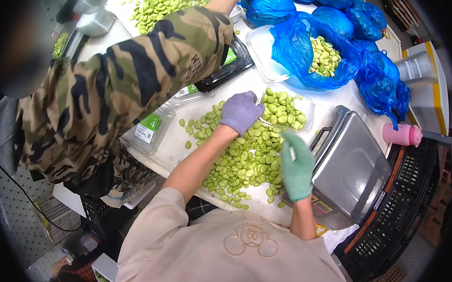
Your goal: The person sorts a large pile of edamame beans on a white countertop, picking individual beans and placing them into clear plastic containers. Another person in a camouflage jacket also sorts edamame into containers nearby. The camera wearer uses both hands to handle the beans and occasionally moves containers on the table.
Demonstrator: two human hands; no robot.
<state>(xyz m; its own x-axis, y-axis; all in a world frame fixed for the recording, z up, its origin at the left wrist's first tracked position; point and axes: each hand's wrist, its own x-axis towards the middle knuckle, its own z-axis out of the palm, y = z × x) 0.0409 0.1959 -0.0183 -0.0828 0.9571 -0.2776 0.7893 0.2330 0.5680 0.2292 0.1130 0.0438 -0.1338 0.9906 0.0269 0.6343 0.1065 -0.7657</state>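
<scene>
My left hand (242, 112), in a purple knit glove, is closed at the left edge of a clear plastic tray (309, 115), its fingertips against the rim. Shelled broad beans (283, 107) fill that tray. My right hand (297, 167), in a green glove, hovers at the right side of a loose heap of broad beans (245, 160), thumb and fingers apart, with nothing visible in it. The heap spreads over the white table (171, 156) below the tray. Some of the right fingertips are hard to make out.
A metal scale (352, 163) stands to the right, beside a pink bottle (402, 135). Blue bags (339, 24), one open with beans, crowd the far right. A co-worker's camouflage sleeve (143, 70) reaches across the left, above labelled packs (147, 132) and black trays (229, 69).
</scene>
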